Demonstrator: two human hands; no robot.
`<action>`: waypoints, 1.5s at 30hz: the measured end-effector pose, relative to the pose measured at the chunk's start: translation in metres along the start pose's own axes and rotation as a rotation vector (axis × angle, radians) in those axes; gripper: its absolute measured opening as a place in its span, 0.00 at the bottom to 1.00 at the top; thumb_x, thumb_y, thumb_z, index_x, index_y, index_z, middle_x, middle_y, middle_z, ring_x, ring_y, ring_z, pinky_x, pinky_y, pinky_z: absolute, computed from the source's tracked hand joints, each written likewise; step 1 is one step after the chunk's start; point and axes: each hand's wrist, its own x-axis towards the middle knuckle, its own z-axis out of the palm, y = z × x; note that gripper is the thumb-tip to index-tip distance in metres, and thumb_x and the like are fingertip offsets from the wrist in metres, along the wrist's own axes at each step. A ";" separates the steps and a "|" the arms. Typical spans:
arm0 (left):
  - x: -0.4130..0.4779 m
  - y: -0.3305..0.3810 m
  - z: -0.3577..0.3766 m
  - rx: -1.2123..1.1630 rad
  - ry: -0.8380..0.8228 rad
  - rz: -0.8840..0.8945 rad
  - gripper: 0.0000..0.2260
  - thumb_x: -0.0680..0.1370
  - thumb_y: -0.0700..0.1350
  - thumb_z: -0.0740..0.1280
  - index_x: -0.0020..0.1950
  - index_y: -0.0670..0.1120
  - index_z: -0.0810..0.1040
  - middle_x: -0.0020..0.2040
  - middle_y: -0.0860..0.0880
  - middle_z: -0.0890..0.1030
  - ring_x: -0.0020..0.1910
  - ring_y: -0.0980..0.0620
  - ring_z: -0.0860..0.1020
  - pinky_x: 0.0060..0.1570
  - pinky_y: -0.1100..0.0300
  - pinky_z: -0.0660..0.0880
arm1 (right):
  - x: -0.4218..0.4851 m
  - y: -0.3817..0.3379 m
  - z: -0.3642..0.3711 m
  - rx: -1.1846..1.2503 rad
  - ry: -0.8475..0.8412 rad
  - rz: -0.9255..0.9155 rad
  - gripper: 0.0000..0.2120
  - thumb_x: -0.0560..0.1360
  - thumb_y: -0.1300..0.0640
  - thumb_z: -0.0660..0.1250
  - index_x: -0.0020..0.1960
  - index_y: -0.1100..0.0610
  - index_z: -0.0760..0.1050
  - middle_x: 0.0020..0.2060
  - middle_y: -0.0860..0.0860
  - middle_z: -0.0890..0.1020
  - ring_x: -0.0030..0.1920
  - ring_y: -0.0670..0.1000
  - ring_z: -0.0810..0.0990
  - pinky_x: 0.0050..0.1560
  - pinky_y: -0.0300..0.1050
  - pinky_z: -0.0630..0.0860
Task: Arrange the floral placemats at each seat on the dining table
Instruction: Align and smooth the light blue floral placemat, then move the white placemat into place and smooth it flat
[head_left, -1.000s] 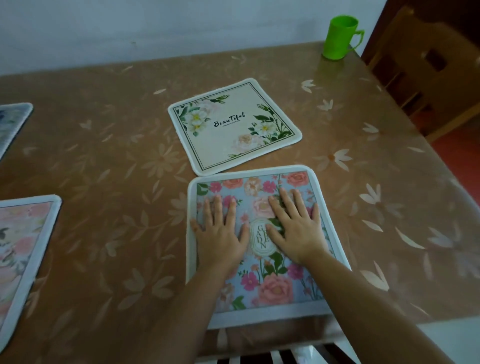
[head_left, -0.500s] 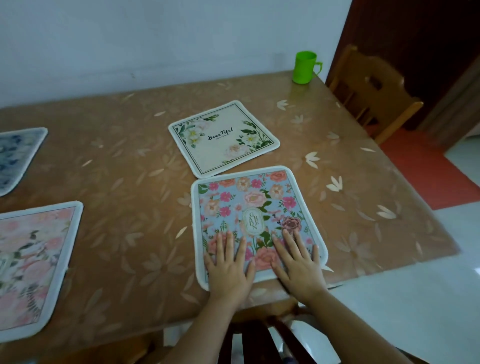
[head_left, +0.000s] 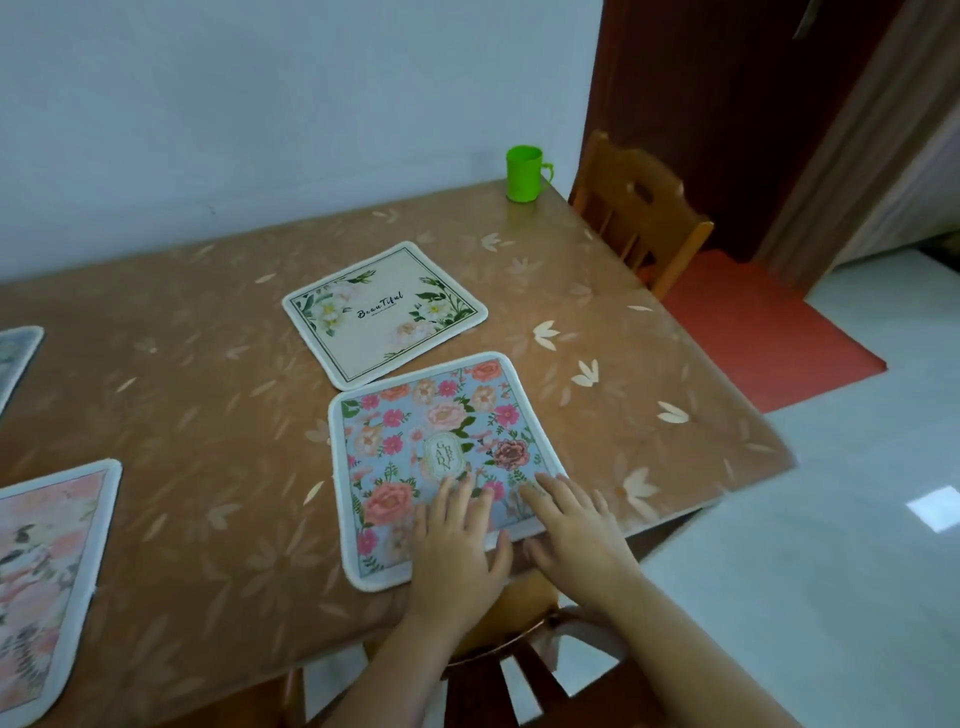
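Note:
A blue floral placemat lies at the table's near edge in front of me. My left hand and my right hand rest flat on its near part, fingers spread, palms down, holding nothing. Just beyond it, a cream placemat reading "Beautiful" lies skewed, its near corner almost touching the blue one. A pink floral placemat sits at the near left, cut off by the frame. A grey-blue placemat shows only its corner at the far left.
The table has a brown flower-print cover and stands against a white wall. A green cup stands at its far right corner. A wooden chair stands at the right end, another chair below my hands. A red mat lies on the white floor.
Both hands have slid back along the blue placemat toward the near edge, staying flat. My view has pulled back and turned right, showing more floor and chair.

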 end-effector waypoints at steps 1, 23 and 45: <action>0.002 0.015 -0.004 -0.003 0.057 0.045 0.21 0.72 0.52 0.62 0.62 0.45 0.74 0.64 0.43 0.75 0.66 0.41 0.69 0.62 0.38 0.63 | -0.005 0.007 -0.010 -0.001 0.037 -0.006 0.26 0.76 0.47 0.57 0.71 0.50 0.55 0.73 0.51 0.60 0.73 0.52 0.54 0.70 0.57 0.55; 0.086 0.359 0.012 -0.116 0.277 0.301 0.20 0.72 0.50 0.57 0.56 0.43 0.79 0.59 0.44 0.79 0.62 0.43 0.74 0.59 0.38 0.68 | -0.133 0.283 -0.173 0.024 0.412 0.206 0.24 0.74 0.53 0.64 0.68 0.56 0.66 0.69 0.55 0.67 0.70 0.58 0.63 0.66 0.56 0.63; 0.297 0.475 0.072 -0.244 0.190 0.293 0.18 0.74 0.44 0.60 0.61 0.39 0.74 0.63 0.39 0.75 0.66 0.40 0.68 0.61 0.34 0.65 | -0.017 0.475 -0.256 0.041 0.422 0.190 0.24 0.73 0.55 0.66 0.67 0.55 0.67 0.68 0.54 0.70 0.70 0.57 0.64 0.67 0.62 0.64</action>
